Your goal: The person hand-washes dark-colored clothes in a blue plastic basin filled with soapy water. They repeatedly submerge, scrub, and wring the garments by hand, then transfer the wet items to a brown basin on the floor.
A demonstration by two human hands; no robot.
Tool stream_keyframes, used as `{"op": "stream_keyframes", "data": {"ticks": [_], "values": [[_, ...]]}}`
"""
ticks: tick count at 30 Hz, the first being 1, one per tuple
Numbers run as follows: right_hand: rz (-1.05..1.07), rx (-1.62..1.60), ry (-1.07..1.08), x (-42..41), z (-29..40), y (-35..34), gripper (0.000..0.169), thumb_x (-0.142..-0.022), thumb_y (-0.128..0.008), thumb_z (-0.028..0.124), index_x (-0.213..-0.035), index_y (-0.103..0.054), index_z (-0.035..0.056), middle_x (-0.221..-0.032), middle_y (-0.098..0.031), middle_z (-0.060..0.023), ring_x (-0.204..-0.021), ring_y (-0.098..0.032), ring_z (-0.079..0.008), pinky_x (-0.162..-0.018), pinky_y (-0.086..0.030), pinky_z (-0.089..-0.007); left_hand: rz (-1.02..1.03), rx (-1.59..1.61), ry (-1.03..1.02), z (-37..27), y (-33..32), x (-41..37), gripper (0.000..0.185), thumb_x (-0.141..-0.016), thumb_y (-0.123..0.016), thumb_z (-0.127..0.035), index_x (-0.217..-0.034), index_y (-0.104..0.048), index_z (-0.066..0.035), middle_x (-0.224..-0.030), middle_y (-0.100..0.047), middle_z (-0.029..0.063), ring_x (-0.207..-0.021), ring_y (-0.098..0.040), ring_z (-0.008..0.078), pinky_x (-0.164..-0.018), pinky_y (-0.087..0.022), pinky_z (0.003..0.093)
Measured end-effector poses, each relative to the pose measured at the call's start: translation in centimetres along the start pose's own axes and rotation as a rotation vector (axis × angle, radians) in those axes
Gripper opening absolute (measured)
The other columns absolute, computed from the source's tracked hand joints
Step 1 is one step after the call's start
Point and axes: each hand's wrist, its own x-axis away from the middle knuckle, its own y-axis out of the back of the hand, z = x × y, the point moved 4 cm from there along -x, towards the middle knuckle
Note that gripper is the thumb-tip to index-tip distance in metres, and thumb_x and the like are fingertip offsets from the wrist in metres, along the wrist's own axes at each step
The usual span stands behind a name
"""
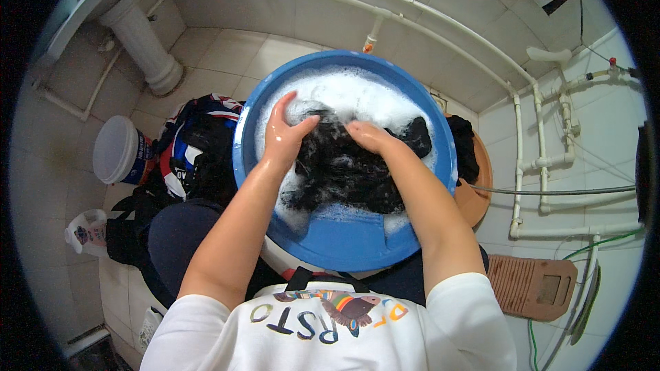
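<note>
Before me stands a round blue plastic basin holding white suds and a soaked black garment. My left hand, wet, is over the left part of the basin, thumb and fingers spread, the thumb tip at the garment's upper left edge. My right hand lies at the garment's upper right, palm partly turned up; its fingertips are hidden by suds and cloth, so I cannot tell whether it grips the fabric. The lower part of the basin shows a raised blue slope.
A pile of dark clothes, a white bucket and a plastic jug are at the left. An orange basin with black cloth sits right of the blue one. A brown washboard and white pipes are further right.
</note>
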Motion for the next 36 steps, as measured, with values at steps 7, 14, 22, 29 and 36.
{"op": "stream_keyframes", "data": {"ticks": [7, 14, 22, 29, 36], "values": [[-0.212, 0.29, -0.573, 0.4, -2.8, -0.1, 0.033, -0.078, -0.056, 0.029, -0.095, -0.061, 0.0007, -0.098, -0.058, -0.0158, -0.088, -0.058, -0.0298, -0.076, -0.047, -0.0387, 0.107, -0.404, 0.411, 9.2, -0.5, 0.3, 0.077, -0.069, -0.072, -0.026, -0.131, -0.032, -0.005, -0.121, -0.046, 0.0198, -0.11, -0.046, 0.0299, -0.092, -0.037, 0.0391], [-0.732, -0.261, 0.483, 6.5, 9.2, 1.4, 0.025, -0.075, -0.063, 0.022, -0.064, -0.05, 0.0047, -0.097, -0.058, -0.0071, -0.078, -0.056, -0.029, -0.068, -0.045, -0.0369, 0.091, 0.557, 0.432, 6.6, -1.7, -0.3, 0.064, -0.08, -0.057, -0.046, -0.127, -0.034, -0.008, -0.12, -0.043, 0.0137, -0.108, -0.045, 0.026, -0.093, -0.035, 0.0389], [-0.836, -0.034, 0.891, 9.3, 15.4, -1.7, 0.015, -0.071, -0.06, 0.021, -0.067, -0.053, 0.0076, -0.074, -0.056, -0.0102, -0.07, -0.055, -0.0291, -0.061, -0.045, -0.0383, 0.228, 0.556, 0.302, 10.9, -1.7, 0.1, 0.031, -0.085, -0.053, -0.026, -0.113, -0.052, -0.012, -0.115, -0.049, 0.0088, -0.103, -0.049, 0.0215, -0.088, -0.042, 0.0367], [-0.966, -0.143, 0.425, 6.6, 10.3, -0.3, 0.018, -0.076, -0.054, 0.021, -0.065, -0.051, 0.0073, -0.067, -0.054, -0.0152, -0.062, -0.053, -0.0357, -0.055, -0.044, -0.0443, 0.069, 0.674, 0.631, 6.5, -3.9, 2.5, 0.028, -0.087, -0.046, -0.027, -0.102, -0.056, -0.006, -0.091, -0.059, 0.0066, -0.086, -0.054, 0.0188, -0.079, -0.043, 0.0333], [-0.869, -0.102, 0.416, 6.0, 8.9, -0.8, 0.021, -0.079, -0.052, 0.023, -0.068, -0.053, 0.0052, -0.072, -0.053, -0.0154, -0.069, -0.052, -0.0359, -0.061, -0.042, -0.0453, -0.001, 0.261, 0.662, 5.1, -3.2, 2.4, 0.059, -0.082, -0.051, -0.053, -0.112, -0.052, -0.003, -0.113, -0.054, 0.012, -0.104, -0.048, 0.0236, -0.093, -0.034, 0.0339]]}}
